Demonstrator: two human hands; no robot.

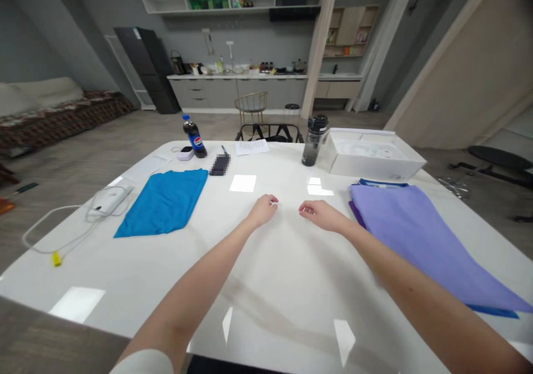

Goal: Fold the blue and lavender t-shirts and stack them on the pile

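My left hand (264, 210) hovers over the middle of the white table (266, 285), fingers loosely bent and a small gap between thumb and fingers. It is open and holds nothing. Across a short gap, my right hand (321, 215) mirrors it, likewise open with loosely curved fingers and nothing in them. A blue cloth (166, 202) lies flat to the left of my left hand. Nearest to my right hand is a stack of folded cloth with a lavender cloth (408, 230) on top; darker purple and blue edges show beneath it.
Behind the blue cloth stand a cola bottle (195, 136) and a blurred dark phone-like object (220, 165). A white power strip (110, 199) with a looping cable lies left. Paper (252, 147), a dark tumbler (313, 141) and an open white box (372, 163) line the far side.
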